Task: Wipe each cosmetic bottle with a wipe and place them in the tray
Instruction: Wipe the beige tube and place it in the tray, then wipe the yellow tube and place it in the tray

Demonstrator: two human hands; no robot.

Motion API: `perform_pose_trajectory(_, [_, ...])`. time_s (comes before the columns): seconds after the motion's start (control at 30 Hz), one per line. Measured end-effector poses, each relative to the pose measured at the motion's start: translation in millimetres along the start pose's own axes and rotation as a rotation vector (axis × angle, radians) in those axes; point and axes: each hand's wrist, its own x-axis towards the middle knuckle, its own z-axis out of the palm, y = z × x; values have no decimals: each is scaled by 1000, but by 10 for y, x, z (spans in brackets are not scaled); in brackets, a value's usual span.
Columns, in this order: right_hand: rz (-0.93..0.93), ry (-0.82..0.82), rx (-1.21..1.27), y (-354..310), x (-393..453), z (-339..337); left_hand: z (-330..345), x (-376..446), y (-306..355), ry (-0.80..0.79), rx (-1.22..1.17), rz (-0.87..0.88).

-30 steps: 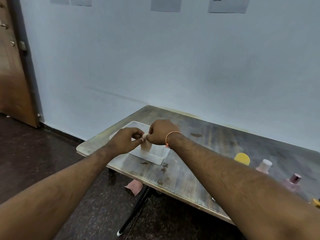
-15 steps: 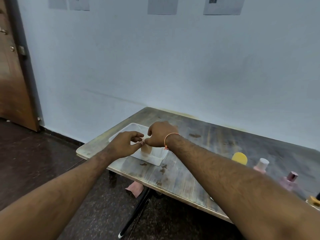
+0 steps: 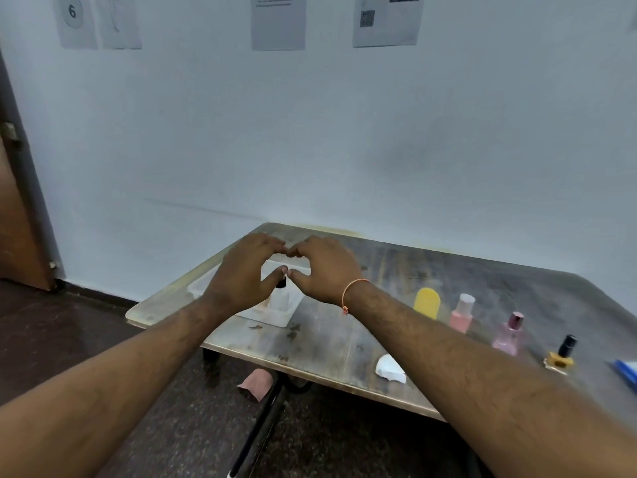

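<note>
A small pale bottle [image 3: 279,301] with a dark cap stands upright in the white tray [image 3: 283,319] at the table's left end. My left hand [image 3: 241,276] and right hand [image 3: 325,270] arch just above it, fingertips and thumb tips almost meeting, holding nothing. To the right stand a yellow bottle [image 3: 426,302], a pink bottle with a white cap [image 3: 462,315], a pink perfume bottle [image 3: 509,336] and a yellow nail polish with a black cap [image 3: 560,355]. A crumpled white wipe [image 3: 389,369] lies near the front edge, partly under my right forearm.
The worn grey table [image 3: 331,339] stands against a pale wall. A blue and white pack [image 3: 628,369] lies at the right edge. On the dark floor below lies a pink scrap [image 3: 256,382]. A brown door [image 3: 17,208] is at the left.
My fingers were pinching the top of the bottle in the tray; they have since let go and spread open above it. The bottle stays standing in the tray.
</note>
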Motion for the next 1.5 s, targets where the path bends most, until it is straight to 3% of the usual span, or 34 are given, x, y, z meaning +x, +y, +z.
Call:
perform_pose_trajectory(0.27, [79,23,33,841,-1150,84,763,-81,913,-141,-49,227])
perform_pose_trajectory(0.4, [127,-52,62,1216,-1675,146,1213,-274,1262,-375,-199,186])
perform_pose_trajectory(0.57, [148,-139,126,1485,-2067,272,1596,-445,1466,-559,-191,107])
perform_pose_trajectory(0.8, [126,-91,229,1757,-2159,272,1802,-385,1459,-502,-291,-36])
perform_pose_trajectory(0.97, [368,132,448,1968,-2327,340,2044,-198,1544,-502,-268,-243])
perform_pose_trajectory(1.17, [367,200,534,2045,-2323,396,2414,253,1837,-522,-315,-453])
perform_pose_trajectory(1.5, [368,225,547,2089,-2287,381,2641,391,1950,-419,-394,-437])
